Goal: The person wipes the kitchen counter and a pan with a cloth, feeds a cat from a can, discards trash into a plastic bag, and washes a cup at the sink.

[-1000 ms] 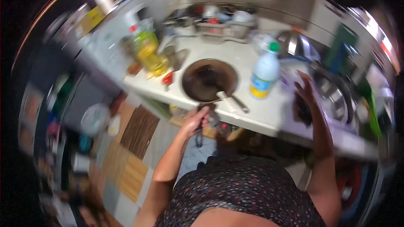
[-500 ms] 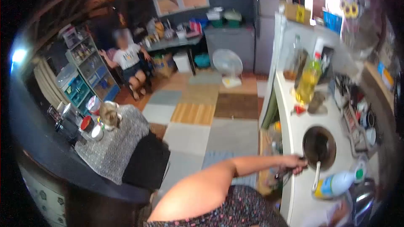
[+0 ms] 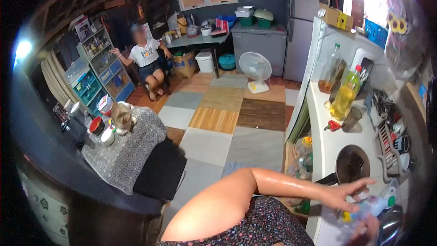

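Two hands in play! The left hand has its fingers spread wide apart; touching or just over, I can't tell. The right hand sits at five o'clock from it, blurred, so no call on its grip. At four o'clock, one green-capped bottle by the white surface! Looks like smooth plastic: likely slick, slightly squeezable, heavier if full; mid-body's the hold, I'd say. Outward now: one dark pan at twelve, handle to eight. From the pan, one red chilli at eleven, one cup at twelve, beyond them one yellow-liquid bottle.
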The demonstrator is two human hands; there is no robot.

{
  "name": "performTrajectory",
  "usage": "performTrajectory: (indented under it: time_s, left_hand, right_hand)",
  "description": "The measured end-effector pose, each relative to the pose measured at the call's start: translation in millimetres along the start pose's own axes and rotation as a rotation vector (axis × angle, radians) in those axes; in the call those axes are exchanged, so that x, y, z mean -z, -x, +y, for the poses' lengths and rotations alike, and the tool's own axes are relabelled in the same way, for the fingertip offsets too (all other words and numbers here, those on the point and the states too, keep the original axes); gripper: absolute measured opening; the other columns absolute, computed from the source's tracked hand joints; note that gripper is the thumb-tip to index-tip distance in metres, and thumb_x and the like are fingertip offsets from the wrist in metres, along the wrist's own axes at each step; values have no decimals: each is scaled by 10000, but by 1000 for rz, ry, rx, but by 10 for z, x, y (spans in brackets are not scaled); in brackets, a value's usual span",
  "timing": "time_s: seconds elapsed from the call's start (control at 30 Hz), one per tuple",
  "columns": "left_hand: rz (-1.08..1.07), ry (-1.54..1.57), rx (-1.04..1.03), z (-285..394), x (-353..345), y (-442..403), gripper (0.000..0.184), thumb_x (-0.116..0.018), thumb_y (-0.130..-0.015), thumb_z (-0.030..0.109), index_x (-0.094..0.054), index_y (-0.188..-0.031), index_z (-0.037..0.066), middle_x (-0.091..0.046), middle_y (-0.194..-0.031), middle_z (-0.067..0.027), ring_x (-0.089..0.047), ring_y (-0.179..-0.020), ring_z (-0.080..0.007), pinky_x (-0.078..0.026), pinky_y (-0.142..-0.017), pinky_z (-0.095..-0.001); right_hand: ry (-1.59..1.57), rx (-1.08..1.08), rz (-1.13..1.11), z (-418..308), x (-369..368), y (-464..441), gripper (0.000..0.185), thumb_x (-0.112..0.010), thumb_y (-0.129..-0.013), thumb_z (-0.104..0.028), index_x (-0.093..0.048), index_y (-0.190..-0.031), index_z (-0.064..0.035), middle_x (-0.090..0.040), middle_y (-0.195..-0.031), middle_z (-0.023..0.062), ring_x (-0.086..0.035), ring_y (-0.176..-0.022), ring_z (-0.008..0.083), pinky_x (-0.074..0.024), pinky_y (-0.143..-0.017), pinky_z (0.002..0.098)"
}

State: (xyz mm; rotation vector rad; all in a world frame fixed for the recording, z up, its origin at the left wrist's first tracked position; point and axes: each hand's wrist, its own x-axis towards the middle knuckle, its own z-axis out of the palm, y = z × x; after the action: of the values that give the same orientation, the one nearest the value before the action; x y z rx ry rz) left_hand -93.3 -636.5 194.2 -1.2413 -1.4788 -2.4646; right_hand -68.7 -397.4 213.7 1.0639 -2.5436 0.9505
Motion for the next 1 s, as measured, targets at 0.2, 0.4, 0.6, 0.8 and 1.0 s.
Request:
performTrajectory:
  time_s: [0.2, 0.4, 0.6, 0.8, 1.0]
  left_hand:
    - [-23, 173, 340, -168, 211, 49, 240, -546, -832, 231, -507, -959, 32, -548, -912, -56, -546, -824, -135, -451, -723, -294]
    - [-172, -443, 209, -52, 413, -231, 148, -692, -699, 187, -627, -710, 54, -618, -740, -37, -576, -691, -92, -469, -634, -243]
    - [-306, -572, 417, -153, 49, -883, 248, -668, -732, 209, -583, -889, 37, -573, -698, -13, -504, -662, -44, -426, -603, -209]
    - [-287, -1044, -138, -645, -368, -1310, 582, -620, -670, 492, -555, -1008, 23, -600, -779, -163, -580, -731, -302, -458, -676, -386]
    - [-419, -1246, -74, -833, -396, -1352, 478, -583, -694, 470, -568, -911, 44, -599, -713, -167, -583, -685, -335, -469, -627, -389]
  right_hand:
    - [721, 134, 372, 58, 85, -62, 255, -458, -831, -108, -556, -1047, -14, -519, -1043, 164, -478, -979, 320, -370, -840, 391]
    - [830, -487, 298, 122, 537, -102, 316, -409, -875, -196, -504, -1121, -22, -484, -1141, 159, -420, -1099, 288, -312, -934, 359]
    - [419, -416, 417, -17, 427, -157, 224, -553, -778, -139, -587, -928, 24, -570, -787, 163, -559, -693, 246, -426, -629, 305]
    - [440, -784, 526, -279, 536, 503, 204, -577, -774, -164, -590, -847, 26, -583, -729, 146, -573, -639, 239, -435, -592, 312]
    - [587, -1319, 187, 205, -366, 1644, 542, -609, -710, -441, -519, -1096, -71, -517, -1025, 217, -479, -1006, 338, -401, -825, 412]
